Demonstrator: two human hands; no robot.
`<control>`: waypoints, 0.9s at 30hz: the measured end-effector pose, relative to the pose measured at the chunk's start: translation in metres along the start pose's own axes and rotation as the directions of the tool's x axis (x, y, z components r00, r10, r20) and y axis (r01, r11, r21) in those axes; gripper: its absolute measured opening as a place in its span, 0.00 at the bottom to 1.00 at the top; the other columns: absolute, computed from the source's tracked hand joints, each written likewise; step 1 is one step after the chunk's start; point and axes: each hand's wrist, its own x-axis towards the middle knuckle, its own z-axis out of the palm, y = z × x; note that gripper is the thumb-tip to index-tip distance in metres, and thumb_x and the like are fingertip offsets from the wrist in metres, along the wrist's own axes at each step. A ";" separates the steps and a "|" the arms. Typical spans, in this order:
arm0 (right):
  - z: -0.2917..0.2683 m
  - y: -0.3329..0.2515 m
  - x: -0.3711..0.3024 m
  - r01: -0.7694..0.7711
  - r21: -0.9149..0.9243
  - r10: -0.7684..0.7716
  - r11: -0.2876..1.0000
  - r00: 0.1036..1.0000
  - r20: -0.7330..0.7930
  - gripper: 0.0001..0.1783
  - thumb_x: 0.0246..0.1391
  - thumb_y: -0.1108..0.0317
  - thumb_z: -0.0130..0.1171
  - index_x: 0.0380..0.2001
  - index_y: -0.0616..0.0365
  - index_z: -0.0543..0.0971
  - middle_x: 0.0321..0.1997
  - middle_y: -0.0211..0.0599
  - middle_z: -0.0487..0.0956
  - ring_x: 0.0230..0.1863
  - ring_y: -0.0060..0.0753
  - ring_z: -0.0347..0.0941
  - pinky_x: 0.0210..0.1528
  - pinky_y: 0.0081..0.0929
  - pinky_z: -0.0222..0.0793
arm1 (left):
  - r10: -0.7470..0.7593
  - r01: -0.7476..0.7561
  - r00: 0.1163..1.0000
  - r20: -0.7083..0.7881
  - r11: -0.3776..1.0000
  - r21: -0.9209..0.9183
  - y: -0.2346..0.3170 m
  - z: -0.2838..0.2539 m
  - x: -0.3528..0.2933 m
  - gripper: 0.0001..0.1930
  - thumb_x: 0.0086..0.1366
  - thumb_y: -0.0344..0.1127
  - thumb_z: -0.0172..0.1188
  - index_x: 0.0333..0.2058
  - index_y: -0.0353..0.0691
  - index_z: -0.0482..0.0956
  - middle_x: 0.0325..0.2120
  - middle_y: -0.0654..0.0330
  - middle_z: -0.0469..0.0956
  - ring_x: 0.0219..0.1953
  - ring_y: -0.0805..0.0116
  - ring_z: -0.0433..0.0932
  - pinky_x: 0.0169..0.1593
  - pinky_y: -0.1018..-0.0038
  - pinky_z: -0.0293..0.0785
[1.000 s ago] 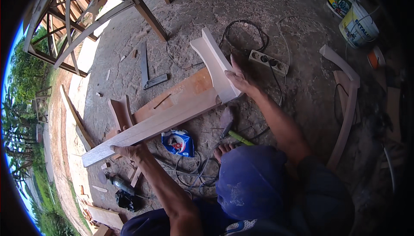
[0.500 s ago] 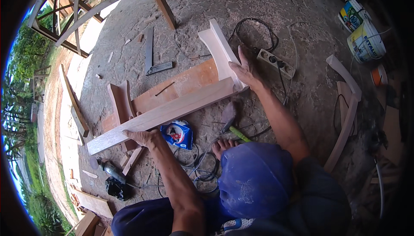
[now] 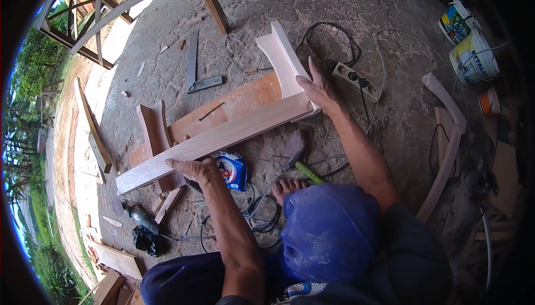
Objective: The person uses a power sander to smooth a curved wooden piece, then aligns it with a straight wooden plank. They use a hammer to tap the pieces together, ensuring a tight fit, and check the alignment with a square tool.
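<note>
Two bare hands hold a long plank of pale wood, tilted up toward its right end; we take this plank as our landmark. It lies in front of a flat orange-brown board on the rough grey floor, and a thin dark stick lies on that board, just beyond the plank.

We see the left hand wrapped around the plank near its left end, thumb on the near side and fingertips showing past the far edge. Close by, the plank crosses over a dark curved piece; we cannot tell if they touch.

At the plank's right end, the right hand lies against a pale curved piece set crosswise there. Its thumb and fingers are spread apart; we cannot tell how firmly they grip.

Beyond the plank we find a metal square. Right of it are a white power strip, a curved wooden leg and, farther off, two buckets. On its near side lie a blue packet, a hammer with a yellow-green handle, and tangled cables. Below its left end is a grey power tool.
</note>
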 end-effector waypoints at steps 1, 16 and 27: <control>0.005 -0.008 -0.004 -0.028 0.009 0.028 1.000 0.999 0.016 0.49 0.59 0.47 0.57 0.74 0.63 0.51 0.75 0.62 0.57 0.76 0.60 0.51 0.76 0.43 0.47 | 0.003 -0.003 1.000 -0.016 1.000 0.001 0.005 -0.001 -0.004 0.42 0.69 0.74 0.36 0.63 0.41 0.64 0.53 0.44 0.74 0.57 0.49 0.74 0.63 0.46 0.68; -0.016 -0.059 -0.018 0.798 -0.387 -0.444 0.461 0.585 0.678 0.50 0.51 0.41 0.66 0.73 0.47 0.60 0.64 0.48 0.73 0.66 0.53 0.68 0.69 0.49 0.59 | -0.170 0.174 0.985 0.036 0.974 -0.142 -0.013 -0.034 0.016 0.38 0.67 0.68 0.55 0.62 0.42 0.66 0.52 0.55 0.75 0.54 0.53 0.76 0.55 0.57 0.76; 0.002 -0.063 -0.012 0.837 -0.327 -0.378 0.438 0.502 0.778 0.60 0.40 0.46 0.76 0.74 0.47 0.57 0.51 0.46 0.80 0.55 0.51 0.75 0.64 0.47 0.64 | -0.191 0.175 0.976 0.107 0.974 0.147 0.004 -0.026 0.006 0.36 0.66 0.65 0.58 0.60 0.44 0.68 0.50 0.55 0.78 0.49 0.57 0.80 0.48 0.56 0.79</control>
